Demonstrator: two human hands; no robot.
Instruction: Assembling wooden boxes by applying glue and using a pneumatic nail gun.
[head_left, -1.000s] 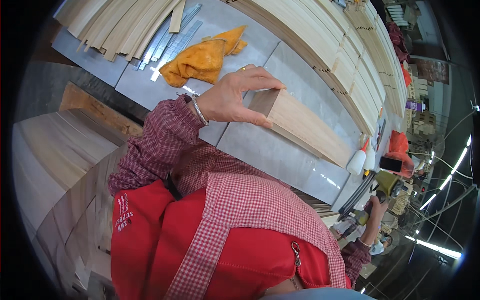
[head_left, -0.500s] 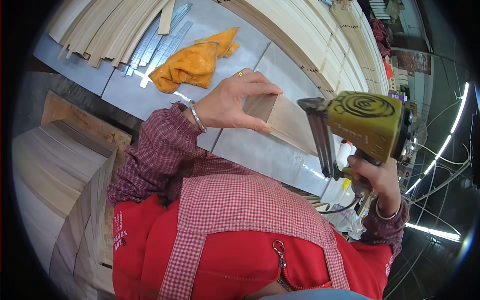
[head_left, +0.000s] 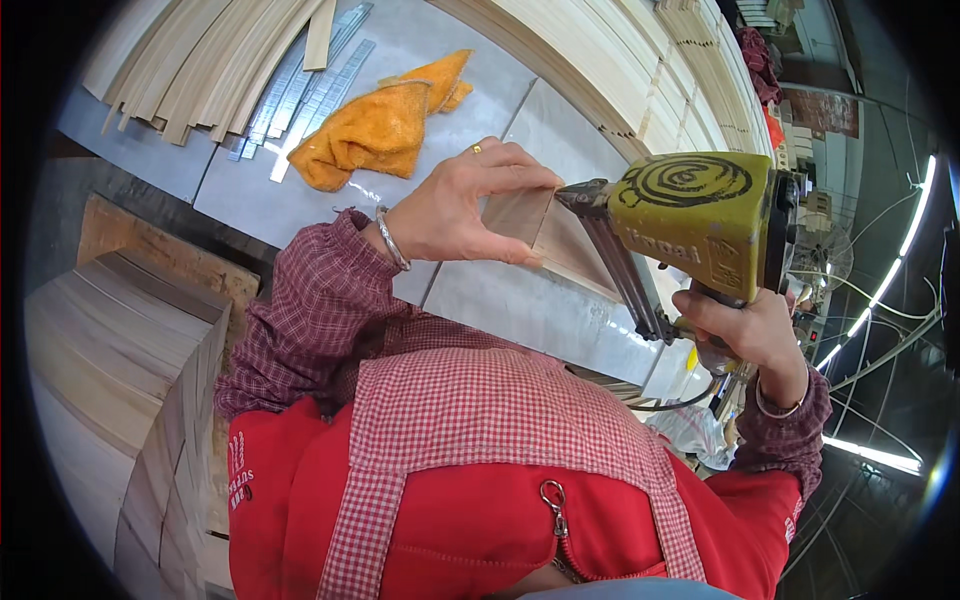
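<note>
My left hand (head_left: 462,208) grips the near-left end of an open wooden frame (head_left: 568,243), thumb on one corner and fingers on the other. In my right hand (head_left: 742,325) is a yellow-green nail gun (head_left: 690,215), grasped by its handle. Its dark nose reaches the frame's corner, close by the fingertips of my left hand; whether it presses on the wood I cannot tell. The gun and its slanted magazine hide part of the frame, which rests on the grey tabletop (head_left: 490,300).
An orange cloth (head_left: 375,130) lies beyond my left hand. Metal staple strips (head_left: 335,85) and thin wooden slats (head_left: 200,70) are at the far left. Stacked pale boards (head_left: 580,60) line the far side. Wooden pieces (head_left: 110,360) are piled at my left. A dark hose (head_left: 675,404) trails below the gun.
My right hand has brought the nail gun leftward, so its nose is now at the frame's corner. My left hand keeps its grip on the frame.
</note>
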